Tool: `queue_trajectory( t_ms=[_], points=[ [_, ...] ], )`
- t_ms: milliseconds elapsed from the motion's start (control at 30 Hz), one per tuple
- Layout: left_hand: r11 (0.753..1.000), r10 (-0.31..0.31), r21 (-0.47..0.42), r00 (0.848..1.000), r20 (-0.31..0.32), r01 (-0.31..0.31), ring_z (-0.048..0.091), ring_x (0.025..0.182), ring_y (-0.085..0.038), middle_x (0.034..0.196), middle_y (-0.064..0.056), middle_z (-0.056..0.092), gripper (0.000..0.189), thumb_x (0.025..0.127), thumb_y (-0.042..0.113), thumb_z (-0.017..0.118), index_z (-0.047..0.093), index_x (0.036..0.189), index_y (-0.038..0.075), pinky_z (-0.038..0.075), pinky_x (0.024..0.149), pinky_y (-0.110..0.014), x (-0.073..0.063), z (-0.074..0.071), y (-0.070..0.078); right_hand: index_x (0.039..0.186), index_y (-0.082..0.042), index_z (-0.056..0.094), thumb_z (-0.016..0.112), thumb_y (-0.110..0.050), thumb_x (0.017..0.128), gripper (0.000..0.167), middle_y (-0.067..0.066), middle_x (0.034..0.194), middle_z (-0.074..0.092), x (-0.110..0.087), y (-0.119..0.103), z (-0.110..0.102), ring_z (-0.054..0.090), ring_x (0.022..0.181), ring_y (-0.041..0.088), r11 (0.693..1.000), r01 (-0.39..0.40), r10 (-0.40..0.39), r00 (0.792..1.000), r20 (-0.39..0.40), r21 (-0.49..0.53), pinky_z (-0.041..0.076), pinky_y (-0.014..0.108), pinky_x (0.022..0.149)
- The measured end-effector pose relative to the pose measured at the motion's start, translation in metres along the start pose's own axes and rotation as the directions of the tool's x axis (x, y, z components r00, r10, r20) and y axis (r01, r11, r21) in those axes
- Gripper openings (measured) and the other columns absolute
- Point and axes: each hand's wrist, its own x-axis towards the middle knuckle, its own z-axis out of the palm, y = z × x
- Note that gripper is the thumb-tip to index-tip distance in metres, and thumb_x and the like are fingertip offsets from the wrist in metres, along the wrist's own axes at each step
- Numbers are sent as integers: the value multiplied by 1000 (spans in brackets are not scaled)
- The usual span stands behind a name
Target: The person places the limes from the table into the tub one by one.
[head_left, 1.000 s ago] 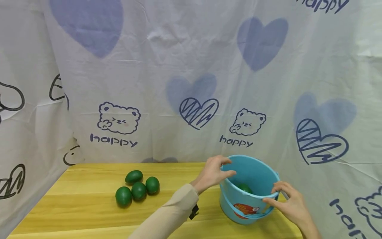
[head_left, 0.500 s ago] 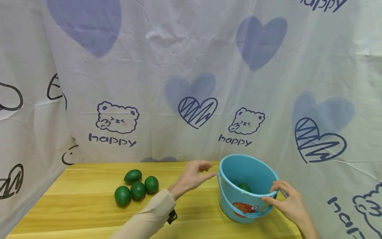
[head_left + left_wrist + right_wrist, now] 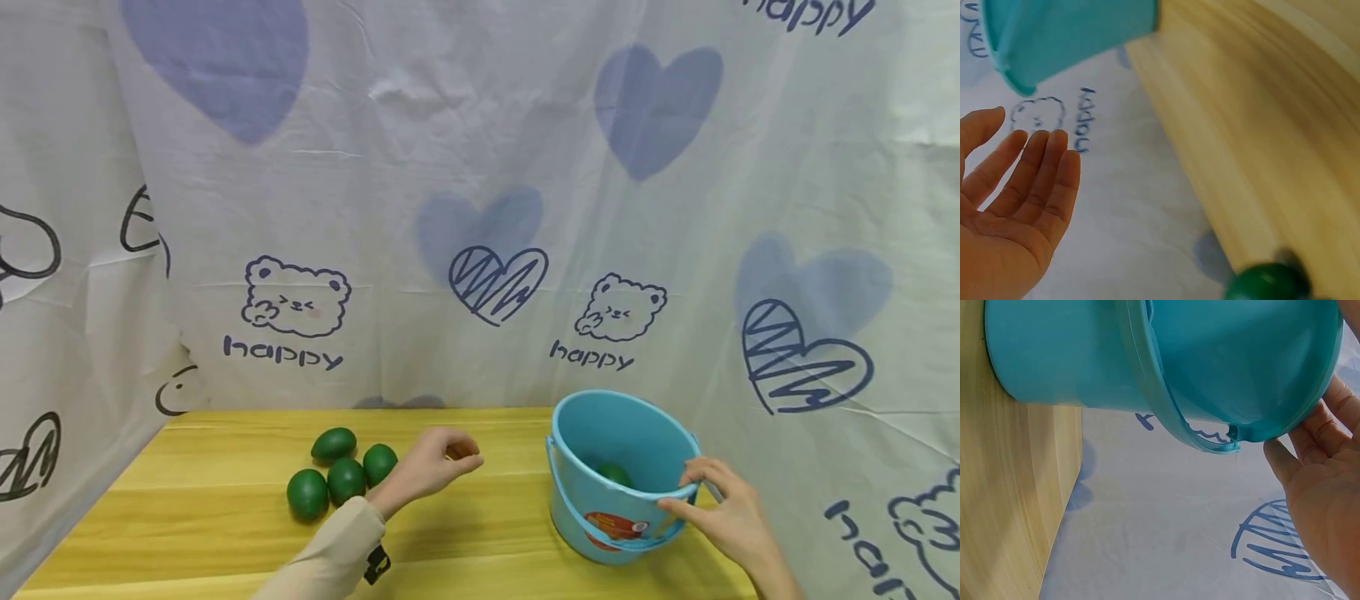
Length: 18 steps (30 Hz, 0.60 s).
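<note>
A light blue bucket (image 3: 573,504) stands on the table at the right of the head view, its handle hanging down in front. My right hand (image 3: 733,517) grips its rim at the right side, also visible in the right wrist view. Inside the bucket lies a green avocado (image 3: 615,474), partly hidden by the front wall. My left hand (image 3: 429,463) holds nothing, its fingers slightly bent, over the table between the bucket and a cluster of dark green avocados. Of this cluster, the nearest avocado (image 3: 381,461) is partly behind the left wrist; another avocado (image 3: 307,493) sits at the front left.
The wooden table (image 3: 202,508) ends at the back against a white curtain (image 3: 405,333) with hearts and bears. More curtain hangs along the left and right sides. A black band (image 3: 377,564) is on my left wrist.
My left hand has moved left from the bucket's rim, out over the table toward the avocado cluster. The right hand stays on the rim, and the bucket stands in place.
</note>
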Motion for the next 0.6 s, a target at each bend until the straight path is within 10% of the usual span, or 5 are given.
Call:
queue_trajectory(
  t_ms=[600],
  points=[
    [986,-167,9,983,-73,168,65,85,-11,93,5,71,12,94,27,67,73,98,18,54,74,-31,-45,-32,-56,80,-23,63,93,-20,63,34,-16,104,59,-1,-2,-1,45,101,-15,1000,-25,25,1000,2,-17,29,3,90]
  ],
)
